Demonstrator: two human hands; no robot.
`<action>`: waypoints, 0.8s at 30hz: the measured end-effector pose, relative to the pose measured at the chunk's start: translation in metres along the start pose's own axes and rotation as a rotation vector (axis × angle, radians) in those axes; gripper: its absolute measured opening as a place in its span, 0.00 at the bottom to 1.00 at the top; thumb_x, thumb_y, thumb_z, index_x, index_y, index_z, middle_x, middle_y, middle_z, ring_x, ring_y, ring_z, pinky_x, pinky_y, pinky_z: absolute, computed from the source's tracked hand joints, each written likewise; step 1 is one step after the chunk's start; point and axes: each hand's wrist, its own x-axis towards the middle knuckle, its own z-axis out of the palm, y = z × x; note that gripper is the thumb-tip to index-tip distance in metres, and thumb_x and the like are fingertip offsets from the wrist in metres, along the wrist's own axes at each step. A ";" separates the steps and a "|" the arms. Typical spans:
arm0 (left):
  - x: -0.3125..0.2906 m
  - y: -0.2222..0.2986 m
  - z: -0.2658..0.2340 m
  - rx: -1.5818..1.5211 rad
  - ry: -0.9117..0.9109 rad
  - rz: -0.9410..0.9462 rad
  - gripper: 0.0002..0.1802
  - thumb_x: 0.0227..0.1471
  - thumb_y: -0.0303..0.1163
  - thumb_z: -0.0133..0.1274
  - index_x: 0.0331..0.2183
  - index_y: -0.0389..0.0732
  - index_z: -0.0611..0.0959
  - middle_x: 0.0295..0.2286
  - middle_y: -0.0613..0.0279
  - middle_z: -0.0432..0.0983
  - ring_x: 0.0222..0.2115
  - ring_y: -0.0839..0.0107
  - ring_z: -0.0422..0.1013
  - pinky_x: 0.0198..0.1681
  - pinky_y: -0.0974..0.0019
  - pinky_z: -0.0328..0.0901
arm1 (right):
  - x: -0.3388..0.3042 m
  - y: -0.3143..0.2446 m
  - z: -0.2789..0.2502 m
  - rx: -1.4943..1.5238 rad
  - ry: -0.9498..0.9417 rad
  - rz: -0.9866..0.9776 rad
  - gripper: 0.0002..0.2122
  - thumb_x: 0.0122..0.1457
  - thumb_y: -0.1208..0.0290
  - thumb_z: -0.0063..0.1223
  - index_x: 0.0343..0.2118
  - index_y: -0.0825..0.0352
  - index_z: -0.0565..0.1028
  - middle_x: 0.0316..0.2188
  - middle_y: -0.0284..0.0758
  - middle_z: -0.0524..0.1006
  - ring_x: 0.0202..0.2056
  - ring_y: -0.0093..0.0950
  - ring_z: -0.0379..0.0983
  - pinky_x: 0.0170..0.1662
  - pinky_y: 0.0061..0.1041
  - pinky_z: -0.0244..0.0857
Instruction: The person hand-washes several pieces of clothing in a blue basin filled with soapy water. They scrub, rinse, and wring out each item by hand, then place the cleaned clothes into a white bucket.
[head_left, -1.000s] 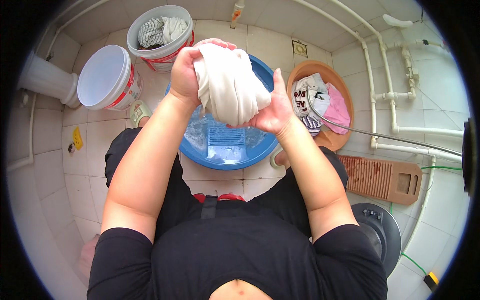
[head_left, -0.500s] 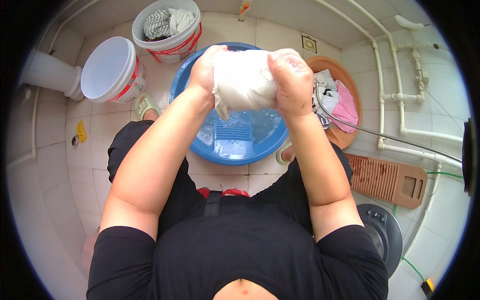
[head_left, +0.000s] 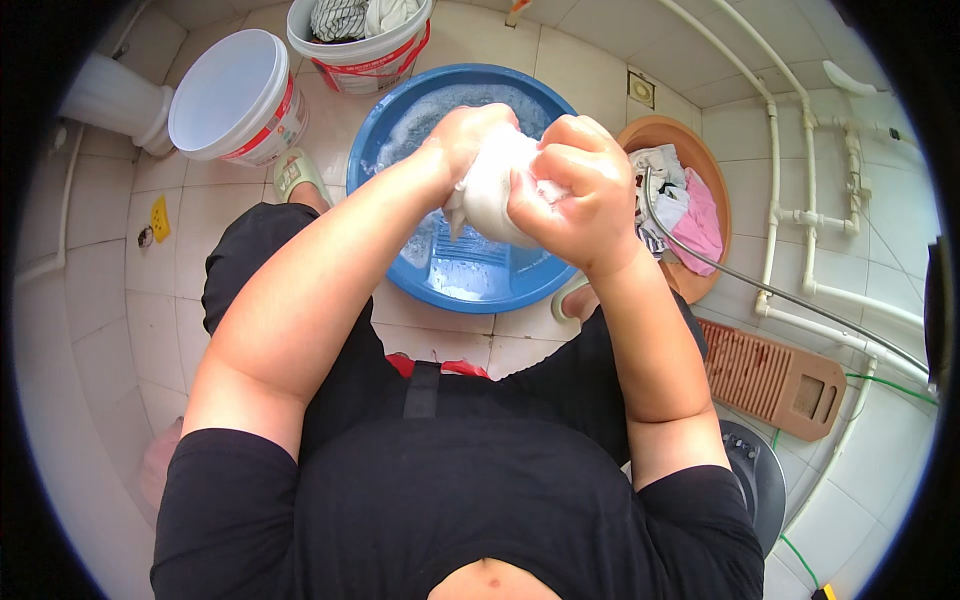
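Both my hands grip a wet white cloth, bunched tightly between them above a round blue basin. My left hand is closed around the cloth's upper left end, its fingertips partly hidden. Closed on the other end is my right hand, with curled fingers and knuckles up. A loose corner of the cloth hangs down on the left. Below, the basin holds sudsy water, and a ribbed blue washing slope is at its near side.
An orange-brown basin with pink and white laundry stands at the right, a grey hose passing over it. A brown washboard lies nearer. At the left are an empty white bucket and another bucket with clothes. White pipes line the right wall.
The cloth was stretched wide between my hands. Now my hands are closer together, and it is squeezed into a smaller bundle, with my right hand turned inward.
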 end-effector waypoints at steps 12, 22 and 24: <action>0.006 -0.002 0.001 0.278 -0.008 0.243 0.14 0.44 0.36 0.43 0.21 0.35 0.76 0.22 0.60 0.72 0.24 0.74 0.67 0.28 0.69 0.61 | -0.012 0.000 -0.003 -0.054 -0.038 0.030 0.08 0.31 0.70 0.54 0.08 0.62 0.66 0.13 0.30 0.64 0.18 0.29 0.61 0.19 0.26 0.57; 0.002 0.022 0.016 -0.479 0.252 0.099 0.20 0.51 0.45 0.42 0.31 0.35 0.74 0.27 0.58 0.73 0.29 0.70 0.70 0.37 0.68 0.64 | -0.007 0.042 -0.014 0.983 0.173 1.110 0.11 0.50 0.63 0.53 0.26 0.68 0.72 0.25 0.29 0.72 0.29 0.19 0.68 0.31 0.23 0.63; 0.006 0.026 0.007 -0.594 0.259 0.127 0.23 0.51 0.45 0.41 0.36 0.33 0.72 0.31 0.55 0.72 0.34 0.66 0.69 0.41 0.62 0.63 | -0.007 0.048 -0.015 1.141 0.174 1.269 0.13 0.53 0.61 0.49 0.34 0.66 0.72 0.33 0.32 0.74 0.35 0.23 0.70 0.32 0.24 0.66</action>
